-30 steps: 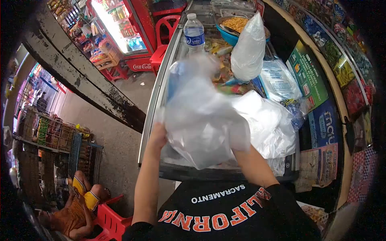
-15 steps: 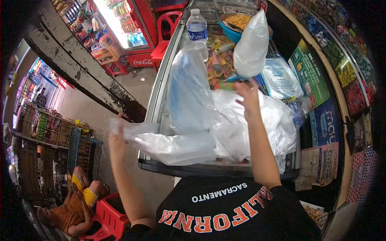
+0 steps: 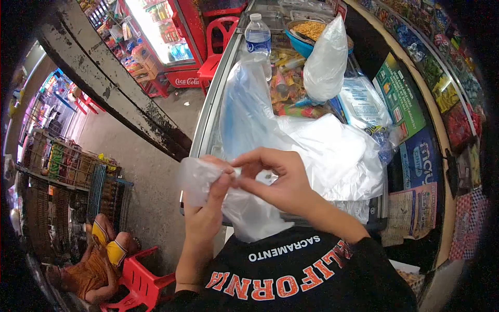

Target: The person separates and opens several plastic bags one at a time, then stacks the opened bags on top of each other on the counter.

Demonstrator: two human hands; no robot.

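Note:
A thin translucent plastic bag (image 3: 254, 210) hangs between my hands, over the near edge of the glass-topped counter. My left hand (image 3: 205, 208) is closed on its bunched upper end. My right hand (image 3: 278, 179) pinches the same bag close beside the left fingertips. White plastic bags (image 3: 332, 156) lie heaped on the counter just beyond my right hand. A bluish clear bag (image 3: 244, 114) stands up farther back. Behind the heap is a filled white bag with a pointed top (image 3: 326, 62).
A water bottle (image 3: 258, 44) and a blue bowl of brown bits (image 3: 301, 46) stand at the counter's far end. Left are a painted post (image 3: 112, 78), a red fridge (image 3: 179, 57) and a seated person (image 3: 96, 270) beside a red chair (image 3: 143, 281).
My left hand has moved right and inward with the bag. My right hand has come back from above the white heap and now grips the bag beside it.

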